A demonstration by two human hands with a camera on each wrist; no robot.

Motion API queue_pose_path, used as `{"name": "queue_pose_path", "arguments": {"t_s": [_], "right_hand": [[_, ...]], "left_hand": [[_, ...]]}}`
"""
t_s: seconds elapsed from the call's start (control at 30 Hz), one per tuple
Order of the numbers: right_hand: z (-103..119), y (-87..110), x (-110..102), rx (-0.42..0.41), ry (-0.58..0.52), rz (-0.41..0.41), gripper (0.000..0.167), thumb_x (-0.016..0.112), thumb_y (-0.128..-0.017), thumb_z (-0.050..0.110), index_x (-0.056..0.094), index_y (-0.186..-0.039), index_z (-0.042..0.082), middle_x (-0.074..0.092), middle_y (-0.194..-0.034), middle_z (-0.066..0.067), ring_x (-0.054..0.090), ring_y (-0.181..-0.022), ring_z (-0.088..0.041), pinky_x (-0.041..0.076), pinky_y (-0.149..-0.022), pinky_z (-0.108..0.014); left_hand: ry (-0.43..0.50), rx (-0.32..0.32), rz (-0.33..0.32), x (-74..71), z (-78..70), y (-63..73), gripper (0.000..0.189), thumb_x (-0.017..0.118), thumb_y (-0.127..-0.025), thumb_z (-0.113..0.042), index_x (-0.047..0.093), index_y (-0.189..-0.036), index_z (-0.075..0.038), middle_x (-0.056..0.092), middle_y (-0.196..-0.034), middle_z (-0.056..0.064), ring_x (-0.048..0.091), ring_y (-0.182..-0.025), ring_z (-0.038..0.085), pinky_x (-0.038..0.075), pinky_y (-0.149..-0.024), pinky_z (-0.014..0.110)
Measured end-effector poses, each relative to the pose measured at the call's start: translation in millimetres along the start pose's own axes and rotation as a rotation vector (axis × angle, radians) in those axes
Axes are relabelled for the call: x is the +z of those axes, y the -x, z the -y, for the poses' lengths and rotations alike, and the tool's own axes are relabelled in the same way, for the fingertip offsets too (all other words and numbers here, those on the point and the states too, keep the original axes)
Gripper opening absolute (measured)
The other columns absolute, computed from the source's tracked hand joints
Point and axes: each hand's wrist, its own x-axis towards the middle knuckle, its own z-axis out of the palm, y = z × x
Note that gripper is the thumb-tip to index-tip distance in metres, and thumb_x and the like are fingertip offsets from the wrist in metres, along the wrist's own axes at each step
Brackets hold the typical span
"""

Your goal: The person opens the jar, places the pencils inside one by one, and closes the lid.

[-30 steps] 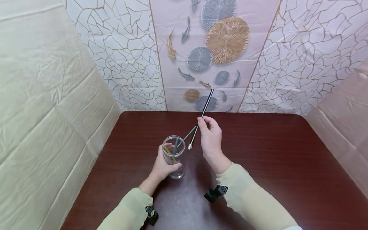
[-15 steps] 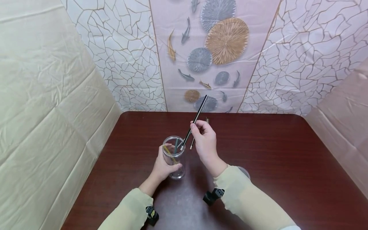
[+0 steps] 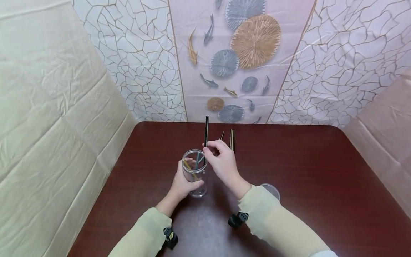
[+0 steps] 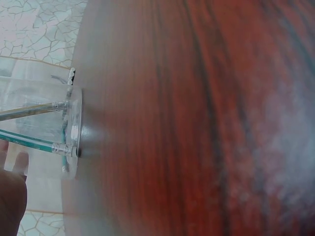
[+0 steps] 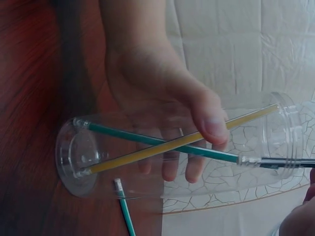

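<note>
My left hand (image 3: 183,184) grips a clear plastic jar (image 3: 194,172) round its side, thumb toward me. Inside lean a yellow pencil (image 5: 246,116) and a teal pencil (image 5: 118,132), crossing each other, their metal-banded ends at the jar's bottom. My right hand (image 3: 223,162) pinches a black striped pencil (image 3: 206,130) between thumb and fingers. This pencil stands almost upright, its silver-tipped lower end just inside the jar's mouth in the right wrist view. Seen past the jar, another teal pencil (image 5: 125,211) lies on the table.
More pencils (image 3: 232,139) lie on the dark red-brown table (image 3: 305,160) behind my right hand, one partly hidden by it. A round clear lid (image 3: 271,191) shows beside my right sleeve. Patterned cloth (image 3: 147,71) hangs behind the table's far edge.
My right hand has moved left with the black striped pencil, which has turned upright and entered the jar's mouth. The lid and back pencils have come into view. My left hand keeps its hold.
</note>
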Motion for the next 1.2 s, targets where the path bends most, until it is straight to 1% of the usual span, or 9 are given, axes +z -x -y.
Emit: {"name": "queue_pose_path", "arguments": {"t_s": [0.1,0.2,0.37,0.43,0.53,0.63,0.83,1.1,1.2], "right_hand": [[-2,0.3,0,-0.032,0.028,0.003,0.011,0.066,-0.082,0.003,0.07,-0.093,0.001,0.058,-0.077,-0.002,0.05,-0.069,-0.013,0.041,-0.059,-0.021],[-3,0.1,1,-0.056,0.051,0.0,0.011,0.066,-0.083,0.004,0.071,-0.093,0.003,0.058,-0.077,0.0,0.05,-0.068,-0.011,0.041,-0.059,-0.021],[-4,-0.6,0,-0.077,0.057,-0.012,0.011,0.066,-0.084,0.006,0.072,-0.094,0.005,0.058,-0.078,0.001,0.049,-0.068,-0.011,0.041,-0.059,-0.021],[-4,-0.8,-1,-0.066,0.045,-0.023,0.011,0.067,-0.084,0.006,0.072,-0.094,0.005,0.058,-0.078,0.0,0.05,-0.068,-0.012,0.041,-0.059,-0.021],[-6,-1.4,-3,-0.028,0.014,-0.045,0.013,0.067,-0.084,0.008,0.071,-0.096,0.004,0.058,-0.078,0.0,0.051,-0.067,-0.012,0.043,-0.055,-0.021],[-8,-2.0,-7,0.006,-0.012,-0.076,0.016,0.067,-0.084,0.008,0.07,-0.099,0.003,0.058,-0.08,-0.001,0.052,-0.067,-0.012,0.044,-0.053,-0.02],[-14,-2.6,-13,0.025,-0.011,-0.111,0.019,0.068,-0.084,0.009,0.07,-0.102,0.003,0.06,-0.084,-0.004,0.052,-0.072,-0.013,0.042,-0.063,-0.017],[-21,-1.4,-19,0.042,0.005,-0.121,0.022,0.069,-0.084,0.011,0.069,-0.105,0.004,0.062,-0.087,-0.003,0.054,-0.074,-0.012,0.044,-0.065,-0.018],[-23,-1.1,-21,0.042,0.001,-0.139,0.024,0.071,-0.083,0.012,0.069,-0.105,0.004,0.062,-0.086,-0.005,0.052,-0.073,-0.011,0.042,-0.064,-0.017]], "left_hand": [[-0.003,0.017,-0.005,0.5,1.8,-0.5,0.076,0.077,-0.063,0.007,0.032,-0.123,0.01,0.05,-0.12,0.026,0.051,-0.108,0.035,0.038,-0.092,0.019],[0.012,0.013,-0.014,0.8,14.6,-2.3,0.078,0.078,-0.062,0.008,0.032,-0.125,0.008,0.05,-0.122,0.025,0.05,-0.111,0.034,0.038,-0.094,0.021],[-0.081,-0.018,-0.051,1.0,33.7,-4.4,0.083,0.083,-0.061,-0.001,0.033,-0.128,0.0,0.054,-0.12,0.019,0.053,-0.109,0.028,0.039,-0.094,0.026],[-0.12,-0.019,-0.062,1.0,34.9,-4.4,0.084,0.084,-0.06,-0.005,0.034,-0.128,-0.002,0.056,-0.116,0.017,0.054,-0.105,0.026,0.04,-0.093,0.029],[-0.115,-0.015,-0.065,1.4,34.8,-4.1,0.084,0.084,-0.06,-0.007,0.034,-0.127,-0.003,0.057,-0.114,0.017,0.055,-0.104,0.026,0.041,-0.093,0.033],[-0.114,-0.016,-0.068,1.6,34.3,-3.5,0.084,0.085,-0.06,-0.006,0.035,-0.127,-0.003,0.058,-0.113,0.016,0.055,-0.103,0.024,0.041,-0.092,0.031],[-0.087,-0.006,-0.065,1.6,34.5,-2.6,0.084,0.084,-0.06,-0.005,0.034,-0.128,-0.002,0.059,-0.113,0.017,0.056,-0.103,0.025,0.04,-0.093,0.028],[-0.209,-0.024,-0.077,-0.4,35.5,-1.4,0.092,0.086,-0.058,-0.013,0.037,-0.136,-0.005,0.055,-0.128,0.016,0.052,-0.115,0.027,0.036,-0.099,0.044],[-0.242,-0.021,-0.07,-0.8,35.8,-1.9,0.093,0.086,-0.058,-0.015,0.037,-0.137,-0.006,0.053,-0.131,0.015,0.051,-0.116,0.028,0.037,-0.099,0.045]]}}
